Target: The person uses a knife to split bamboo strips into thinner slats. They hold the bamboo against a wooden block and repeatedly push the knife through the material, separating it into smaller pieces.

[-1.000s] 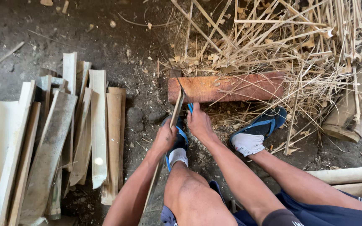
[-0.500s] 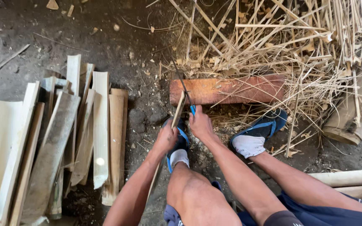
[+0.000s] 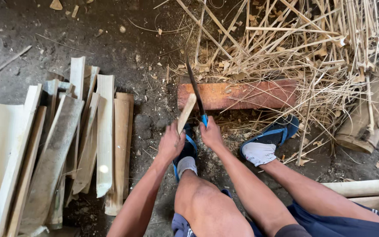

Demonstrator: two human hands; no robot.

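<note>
My left hand (image 3: 170,142) grips a pale bamboo strip (image 3: 186,113), held upright and leaning toward a reddish wooden block (image 3: 242,94) on the ground. My right hand (image 3: 210,134) holds a long dark knife (image 3: 194,85) by its blue handle; the blade points up and away, its edge beside the strip's top end. Both hands are close together just in front of the block. My knees and feet in blue sandals with white socks (image 3: 262,151) frame the hands.
Several split bamboo slats (image 3: 66,145) lie side by side on the dirt floor at the left. A tangle of thin bamboo slivers (image 3: 294,48) is heaped behind and to the right of the block. Round bamboo pieces (image 3: 360,188) lie at the right.
The knife blade has risen from lying against the strip to pointing well above the block. The hands stay in nearly the same place.
</note>
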